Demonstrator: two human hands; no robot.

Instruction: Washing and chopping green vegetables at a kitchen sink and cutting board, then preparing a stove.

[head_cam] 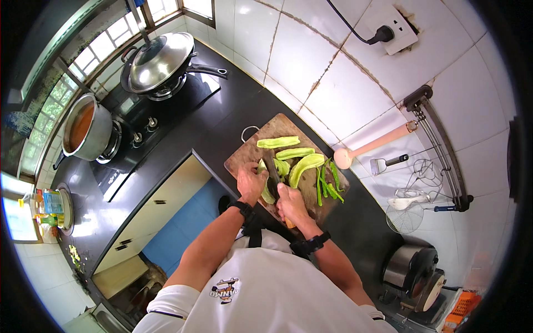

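Observation:
My left hand (251, 183) presses a pale green bitter melon half (267, 195) against a worn wooden cutting board (280, 123). My right hand (293, 204) grips a kitchen knife (272, 170) by its wooden handle, and the blade stands close beside my left fingertips. Cut bitter melon slices (283, 167) lie just right of the blade. Three more hollowed halves rest farther up the board: one at the top (278, 142), one below it (295, 153), and a curved one (306, 168). Several long green chillies (327, 185) are gathered at the board's right side.
A lidded wok (160, 62) and a pot of reddish-brown liquid (83, 125) sit on the gas stove (137, 120) at left. Utensils, including a wire skimmer (404, 217), hang from a wall rack (449, 154). An electric cooker (410, 266) stands at lower right.

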